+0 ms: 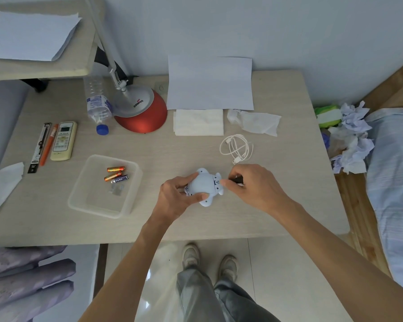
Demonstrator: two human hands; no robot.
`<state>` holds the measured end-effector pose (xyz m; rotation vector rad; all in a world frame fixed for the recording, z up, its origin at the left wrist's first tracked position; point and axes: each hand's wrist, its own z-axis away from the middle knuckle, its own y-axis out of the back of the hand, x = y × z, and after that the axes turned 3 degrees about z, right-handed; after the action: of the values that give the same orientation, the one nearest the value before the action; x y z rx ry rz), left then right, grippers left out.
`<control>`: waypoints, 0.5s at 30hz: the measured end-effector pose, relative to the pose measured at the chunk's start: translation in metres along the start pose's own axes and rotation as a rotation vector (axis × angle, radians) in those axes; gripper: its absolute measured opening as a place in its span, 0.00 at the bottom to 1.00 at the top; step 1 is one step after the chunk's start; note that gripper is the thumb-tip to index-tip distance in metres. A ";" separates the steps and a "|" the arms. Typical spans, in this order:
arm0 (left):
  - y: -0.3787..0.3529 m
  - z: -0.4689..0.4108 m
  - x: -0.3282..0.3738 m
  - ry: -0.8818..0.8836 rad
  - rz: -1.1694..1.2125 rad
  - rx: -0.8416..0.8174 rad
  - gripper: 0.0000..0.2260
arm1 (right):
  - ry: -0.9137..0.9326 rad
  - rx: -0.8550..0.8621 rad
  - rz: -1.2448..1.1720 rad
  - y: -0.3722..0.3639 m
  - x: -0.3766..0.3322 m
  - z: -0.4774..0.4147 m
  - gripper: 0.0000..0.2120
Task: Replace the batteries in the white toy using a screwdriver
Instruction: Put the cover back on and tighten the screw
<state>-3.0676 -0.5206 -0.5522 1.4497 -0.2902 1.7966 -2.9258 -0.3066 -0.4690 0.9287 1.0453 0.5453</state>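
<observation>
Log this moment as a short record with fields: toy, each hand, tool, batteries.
toy: white toy, low over the table, between both hands
left hand: grips the toy's body
right hand: pinches a dark-handled tool
tool: likely the screwdriver, mostly hidden by the fingers, at the toy's right end
batteries: three loose, in the clear container left of the toy
</observation>
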 end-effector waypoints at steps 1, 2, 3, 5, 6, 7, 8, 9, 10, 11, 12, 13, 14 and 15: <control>0.000 0.000 0.000 -0.001 0.000 0.001 0.33 | 0.003 -0.018 -0.008 0.002 -0.002 0.000 0.13; -0.001 0.001 0.000 -0.001 0.002 0.002 0.33 | 0.003 -0.040 -0.017 0.003 -0.003 0.000 0.14; -0.001 0.001 -0.001 -0.001 0.002 0.005 0.33 | 0.006 -0.055 -0.029 0.004 -0.004 0.000 0.15; -0.001 0.001 -0.001 -0.002 0.002 0.008 0.33 | 0.013 -0.055 -0.037 0.004 -0.005 -0.001 0.11; -0.001 0.001 -0.001 -0.002 0.004 0.007 0.32 | 0.008 -0.052 -0.038 0.003 -0.005 -0.002 0.09; -0.001 0.000 -0.001 -0.002 0.003 0.006 0.32 | -0.001 -0.048 -0.037 0.002 -0.005 -0.003 0.07; -0.001 0.000 0.000 -0.001 0.004 0.004 0.32 | -0.008 -0.040 -0.035 0.002 -0.005 -0.004 0.06; -0.001 0.000 0.000 0.000 0.004 0.002 0.32 | -0.012 -0.028 -0.023 0.002 -0.004 -0.005 0.05; -0.001 0.000 0.000 0.003 0.008 0.001 0.32 | -0.008 -0.011 -0.003 0.001 -0.003 -0.006 0.07; -0.001 0.000 0.000 0.006 0.010 0.001 0.32 | -0.004 0.007 0.022 0.000 -0.002 -0.006 0.09; -0.001 0.000 0.000 0.006 0.014 0.001 0.32 | -0.002 0.019 0.046 0.000 -0.001 -0.006 0.11; -0.001 0.000 0.000 0.007 0.015 0.002 0.32 | -0.001 0.025 0.066 0.000 -0.001 -0.006 0.14; -0.001 0.001 -0.001 0.007 0.016 0.003 0.32 | 0.000 0.026 0.080 0.000 0.000 -0.006 0.16; -0.001 0.001 0.000 0.006 0.015 0.002 0.32 | 0.002 0.024 0.085 0.000 0.000 -0.005 0.18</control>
<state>-3.0664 -0.5206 -0.5526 1.4467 -0.2971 1.8141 -2.9303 -0.3045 -0.4705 0.9977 1.0193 0.6051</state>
